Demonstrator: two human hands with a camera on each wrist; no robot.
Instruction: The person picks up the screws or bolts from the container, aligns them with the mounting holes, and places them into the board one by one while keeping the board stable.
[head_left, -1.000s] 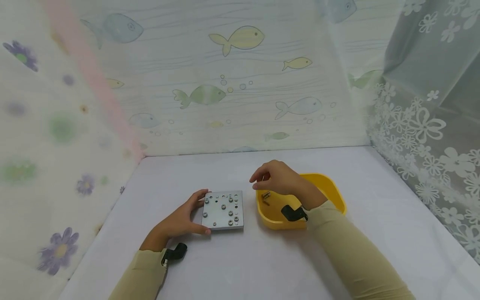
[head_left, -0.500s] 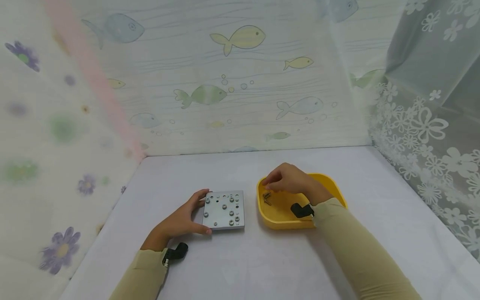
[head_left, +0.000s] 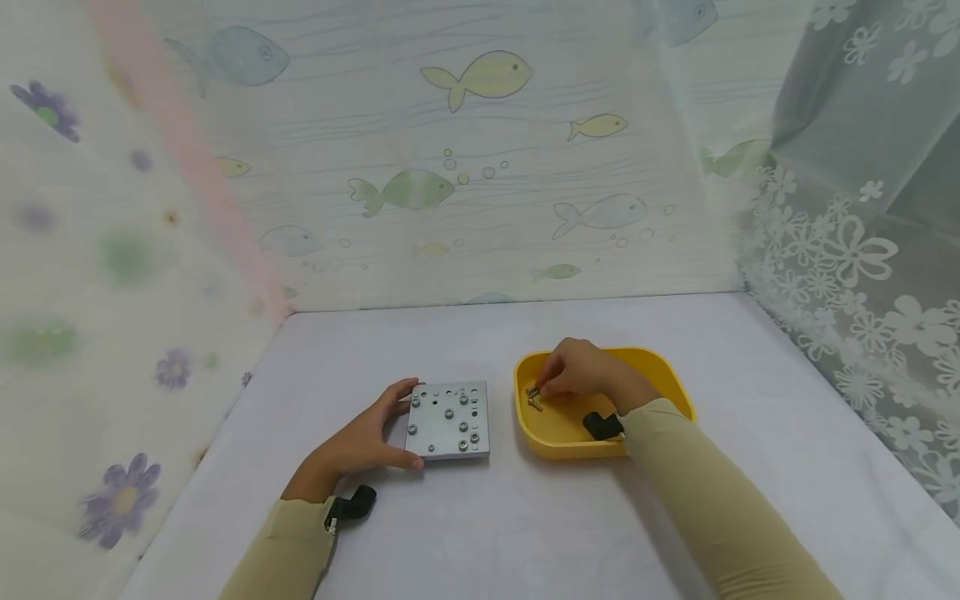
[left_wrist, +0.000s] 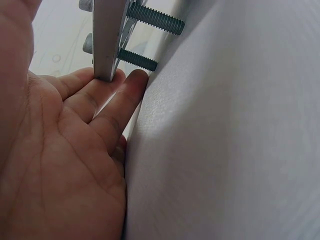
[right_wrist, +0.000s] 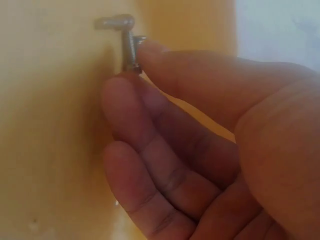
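Note:
A square metal plate [head_left: 447, 421] with several holes and screws in it lies on the white table. My left hand [head_left: 367, 437] holds its left edge, thumb at the near corner and fingers at the far corner. In the left wrist view the plate [left_wrist: 107, 40] rests against my fingertips [left_wrist: 132, 82], and screw shanks [left_wrist: 155, 17] stick out below it. My right hand [head_left: 577, 371] reaches into the yellow tray [head_left: 663, 371]. In the right wrist view its thumb and forefinger pinch a small screw [right_wrist: 129, 52], and a second screw [right_wrist: 115, 22] lies just beyond.
The white table [head_left: 525, 517] is walled by a fish-print sheet at the back, flower-print fabric on the left and lace curtain [head_left: 847, 275] on the right. Black wrist camera mounts [head_left: 352, 504] sit at both cuffs.
My right hand came from above the tray's left rim down into the tray and closed its fingertips on a screw. The left hand and plate stayed put.

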